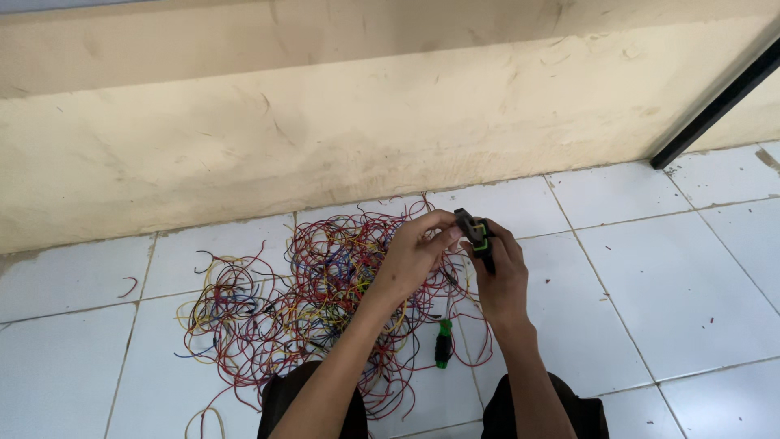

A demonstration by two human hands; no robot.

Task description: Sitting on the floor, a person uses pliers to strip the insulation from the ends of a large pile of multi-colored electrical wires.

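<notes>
Fingers (443, 236) pinch black-green tool (478, 234) | wire tangle (325, 293) below (floor (674, 276) rightward)

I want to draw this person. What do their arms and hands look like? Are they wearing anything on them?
Both arms are bare, with no sleeves in view. The left hand and right hand wear no gloves, and no rings, watch or bracelet show. Dark trousers cover the knees below.

Red, yellow, blue and black wires on white floor tiles.
Between the hands, a black tool (478, 236) with a bright green band. Below the right hand (501, 280), a black-and-green screwdriver (443, 345). Under the left hand (410, 258), the wire tangle (301, 301), mostly red. Beyond, a cream, scuffed wall (325, 122).
</notes>
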